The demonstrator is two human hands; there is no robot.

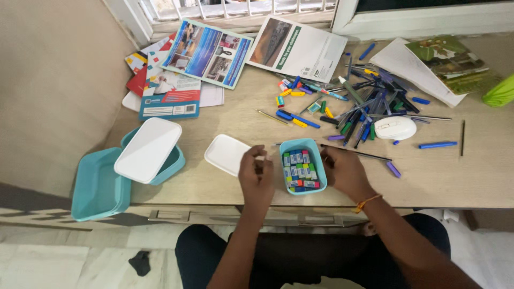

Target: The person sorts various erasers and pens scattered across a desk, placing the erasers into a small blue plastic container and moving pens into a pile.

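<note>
Looking down from the head cam, I've got both hands parked at a small teal box [303, 145] sitting near the front edge of the wooden desk [455, 182]; it's packed with little erasers [300, 171] in blue, green, grey and pink wrappers, laid in rows. My left hand [256, 176] is just beside the box's left wall, fingers curled loosely inward, and I honestly can't tell if it's pinching anything; its fingertips overlap the near corner of a small white lid [227, 153] that lies flat on the desk right next to the box. My right hand [342, 171] is up against the box's right wall, fingers bent and touching it, not wrapped around anything I can make out; there's an orange thread band on that wrist.

Further out: a big messy pile of pens [369, 107] and loose caps sprawls behind and to the right of the box, with a white computer mouse [395, 128] sitting in the thick of it; one blue pen [438, 144] lies apart, to the right. On the left, a larger teal container [170, 166] has a white lid [147, 150] resting on it askew; another teal tub [99, 187] hangs off the desk's left corner. Brochures [206, 52] and booklets are fanned along the back by the window; a green book [452, 63] sits on white paper at far right.
</note>
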